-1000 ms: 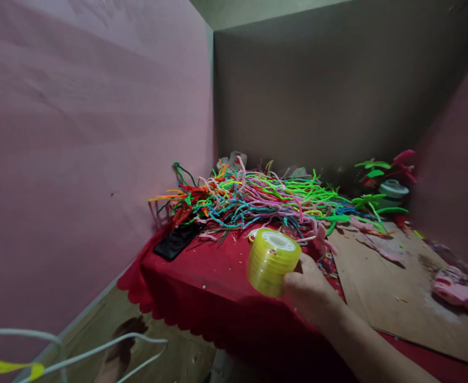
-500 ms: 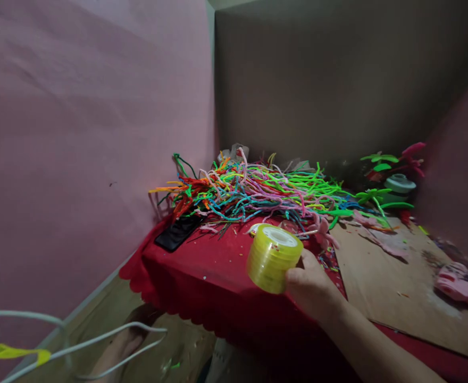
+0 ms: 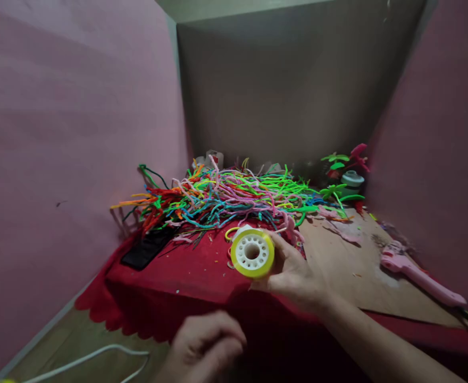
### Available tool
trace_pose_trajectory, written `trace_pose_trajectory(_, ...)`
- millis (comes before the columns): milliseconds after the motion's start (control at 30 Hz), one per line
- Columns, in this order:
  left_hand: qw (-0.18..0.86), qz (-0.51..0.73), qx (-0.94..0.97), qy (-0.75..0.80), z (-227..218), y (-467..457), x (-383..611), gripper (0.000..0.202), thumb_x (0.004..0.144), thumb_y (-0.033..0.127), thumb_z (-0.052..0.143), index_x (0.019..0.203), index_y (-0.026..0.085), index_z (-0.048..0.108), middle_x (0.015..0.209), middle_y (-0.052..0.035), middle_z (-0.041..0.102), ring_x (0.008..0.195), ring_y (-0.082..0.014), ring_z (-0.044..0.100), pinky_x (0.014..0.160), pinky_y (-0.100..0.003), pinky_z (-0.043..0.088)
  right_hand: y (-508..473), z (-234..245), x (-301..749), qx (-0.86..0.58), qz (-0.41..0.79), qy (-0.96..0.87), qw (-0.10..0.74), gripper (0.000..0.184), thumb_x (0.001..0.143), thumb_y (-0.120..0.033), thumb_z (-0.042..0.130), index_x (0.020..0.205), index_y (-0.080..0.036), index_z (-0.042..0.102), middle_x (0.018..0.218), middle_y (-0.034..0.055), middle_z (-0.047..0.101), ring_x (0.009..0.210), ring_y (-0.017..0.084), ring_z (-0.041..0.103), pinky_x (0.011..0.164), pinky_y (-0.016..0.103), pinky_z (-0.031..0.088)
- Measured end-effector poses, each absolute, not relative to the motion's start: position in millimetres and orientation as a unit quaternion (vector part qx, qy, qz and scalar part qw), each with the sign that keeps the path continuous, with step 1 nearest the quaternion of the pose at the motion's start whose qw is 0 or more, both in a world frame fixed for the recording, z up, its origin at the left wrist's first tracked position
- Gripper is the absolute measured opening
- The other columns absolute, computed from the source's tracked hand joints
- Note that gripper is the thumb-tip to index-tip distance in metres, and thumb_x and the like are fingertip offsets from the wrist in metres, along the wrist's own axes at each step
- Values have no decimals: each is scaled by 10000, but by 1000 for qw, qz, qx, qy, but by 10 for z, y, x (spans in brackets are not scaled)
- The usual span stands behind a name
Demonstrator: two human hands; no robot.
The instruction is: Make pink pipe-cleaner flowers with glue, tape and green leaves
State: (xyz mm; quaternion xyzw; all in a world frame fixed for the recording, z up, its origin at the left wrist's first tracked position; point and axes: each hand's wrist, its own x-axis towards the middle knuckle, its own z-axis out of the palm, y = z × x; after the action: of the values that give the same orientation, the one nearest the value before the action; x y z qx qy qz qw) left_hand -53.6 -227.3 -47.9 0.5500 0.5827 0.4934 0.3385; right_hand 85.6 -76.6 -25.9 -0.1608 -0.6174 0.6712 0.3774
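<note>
My right hand [image 3: 293,274] grips a stack of clear yellow tape rolls [image 3: 272,252] above the red-covered table. The stack's round end faces me, with its white plastic core on show; the rolls behind are mostly hidden. My left hand [image 3: 208,340] is low in front of the table edge, slightly blurred, with its fingers curled in and nothing seen in them. It is apart from the tape. Behind the tape lies a tangled heap of colourful pipe cleaners [image 3: 234,194].
A black phone [image 3: 146,250] lies at the table's left edge. On the right, a pink glue gun [image 3: 421,274] rests on a cardboard sheet [image 3: 337,276]. Fuzzy green and pink flowers stand by a pale container [image 3: 352,181]. A white cable [image 3: 86,359] hangs lower left.
My right hand has tilted the tape stack, so its end now faces me. My left hand has come up from the lower left towards the middle. The view has turned right.
</note>
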Motion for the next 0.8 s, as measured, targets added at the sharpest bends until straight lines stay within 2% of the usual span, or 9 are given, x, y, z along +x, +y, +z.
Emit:
trace_pose_trajectory(67,247,604,436,620,-134,-2103,-552,166,786,365,587,752,219,657,562,27,544,479,-84,446,458,-185,353,-704,-226,899,-159,665,-627,375,814,504,-72,795,1226,-261,472,1201,48,558,1104,227,538,979,404,404)
trace_pose_trajectory(133,168,661,410,606,142,-1887,-587,105,762,311,632,790,211,649,558,41,525,508,-85,455,484,-180,366,-634,-164,936,-163,665,-629,369,898,489,-78,799,1279,-266,415,1245,61,530,1123,234,530,989,413,396)
trace_pose_trajectory(200,157,656,468,572,326,-1657,-606,88,747,279,647,734,192,655,596,32,549,551,-87,481,520,-182,387,-564,-86,976,-168,672,-625,361,963,474,-77,801,1309,-272,362,1294,70,495,1142,235,519,1004,416,381)
trace_pose_trajectory(333,243,607,516,553,456,-1276,-574,216,731,323,665,899,188,670,826,-11,647,698,-118,567,619,-208,444,-446,9,1062,-132,703,-610,340,846,436,-64,801,1187,-244,454,1255,63,536,1124,237,532,988,394,395)
trace_pose_trajectory(400,324,580,519,538,443,-1155,-546,255,732,358,664,910,175,660,771,-5,634,652,-107,557,580,-201,437,-404,5,1095,-104,728,-595,324,730,438,-91,800,1098,-216,514,1145,57,606,1045,241,577,946,396,424)
trace_pose_trajectory(467,414,567,499,508,408,-1076,-518,240,732,377,664,813,153,638,626,21,573,525,-74,495,481,-176,384,-380,-19,1114,-78,760,-565,312,646,466,-151,791,1062,-195,548,1063,57,641,988,249,598,913,406,441)
trace_pose_trajectory(567,511,608,402,456,349,-1004,-468,264,693,366,706,722,153,552,507,63,470,398,-33,384,397,-148,310,-382,-59,1124,-47,785,-520,335,590,538,-230,752,1094,-186,559,1111,84,619,1045,267,567,918,411,437)
trace_pose_trajectory(667,545,661,314,409,312,-960,-385,324,629,341,760,722,158,509,471,91,419,354,-17,330,361,-131,299,-412,-102,1121,-84,738,-530,409,697,568,-239,752,1212,-231,485,1246,94,529,1159,273,493,960,413,409)
trace_pose_trajectory(800,524,694,293,398,288,-949,-230,321,614,308,769,691,159,495,427,91,417,334,-30,337,332,-141,318,-449,-175,1099,-189,562,-625,508,971,411,-145,842,1267,-271,401,1306,73,455,1228,285,414,1044,428,322)
